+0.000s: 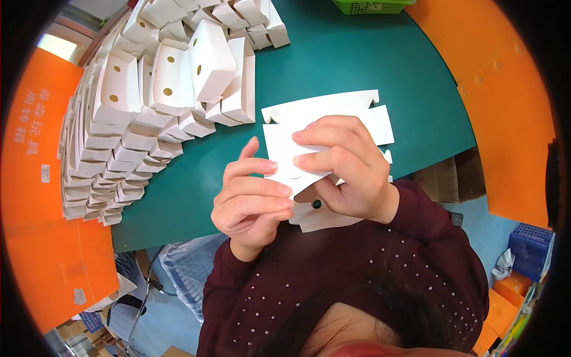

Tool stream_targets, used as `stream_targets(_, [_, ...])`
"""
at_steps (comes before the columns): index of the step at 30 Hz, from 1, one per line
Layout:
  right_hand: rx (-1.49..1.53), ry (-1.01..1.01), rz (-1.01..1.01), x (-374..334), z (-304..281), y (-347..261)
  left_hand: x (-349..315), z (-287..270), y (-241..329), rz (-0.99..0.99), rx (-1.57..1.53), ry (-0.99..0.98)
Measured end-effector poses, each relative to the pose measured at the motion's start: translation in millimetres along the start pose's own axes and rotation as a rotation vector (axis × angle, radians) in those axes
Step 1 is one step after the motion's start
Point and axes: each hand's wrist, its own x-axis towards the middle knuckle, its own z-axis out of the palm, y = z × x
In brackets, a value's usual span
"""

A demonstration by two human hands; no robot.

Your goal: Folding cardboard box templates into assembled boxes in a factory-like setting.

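Observation:
A white cardboard box blank (278,138), cut with tabs and round holes, is partly folded in front of my chest at the near edge of the table. My right hand (351,163) grips a raised panel, its fingers lying over the top and its thumb bent underneath. Against the blank's left edge, my left hand (253,199) presses with several fingertips while its index finger points up. One flap with a dark hole hangs below my right hand, toward my body. Both hands cover part of the fold.
Folded white box trays (116,86) with round holes are piled high on the left of the green table (380,59). A green basket (372,7) stands at the far edge. Orange boxes (505,119) flank the table. A brown carton (455,175) and a blue crate (531,250) are at right.

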Motion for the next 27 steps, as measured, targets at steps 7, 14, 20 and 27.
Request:
stream_targets(7, [-0.029, 0.011, 0.036, 1.7, 0.7, -3.2, 12.9, -4.3, 10.0, -0.025, 0.135, -0.075])
stream_targets(14, [-0.034, -0.018, -0.026, 4.0, 0.0, 0.3, 5.5, 4.2, 10.1, -0.156, -0.054, 0.058])
stream_targets(20, [-0.054, -0.056, -0.045, 5.6, -2.5, -1.7, 1.6, 5.0, 5.9, -0.017, 0.132, 0.051])
stream_targets(27, [-0.064, -0.060, -0.051, 6.8, -4.0, -3.7, -4.0, 11.2, 0.5, -0.024, -0.020, 0.137])
